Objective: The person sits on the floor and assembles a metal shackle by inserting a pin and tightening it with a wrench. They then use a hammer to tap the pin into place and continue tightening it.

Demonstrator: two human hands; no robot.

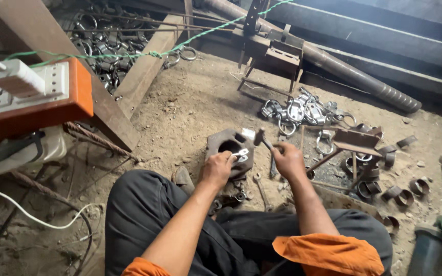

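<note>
Orange sleeves [328,253] and our dark trousers [149,214] fill the nearest ground, knees spread on the dirt floor [190,102]. Just beyond the knees sits the rusty iron block [222,140], and we place everything else from it.

On the block's near right corner, our left hand [216,168] has its grip clamped on a small bright metal clip [240,154], pressing it against the block's top beside the round hole. Just right of the block, our right hand [288,159] has its grip closed around the handle of a hammer [260,137], whose head hangs over the block's right edge, close above the clip.

Right of the block lie dark metal rings [405,197] scattered on the floor around a small rusty stand [356,140]. At the near right corner of the view an angle grinder [436,237] rests. Beyond the block to the right, a heap of shiny clamps [303,110] lies. Left of the block stands an orange socket board [37,97] with a white plug in it, and a white cable [31,217] trails below. Far behind the block, a green cord [129,53] crosses over another pile of metal rings, and a long rusty pipe [344,69] runs away rightward.
</note>
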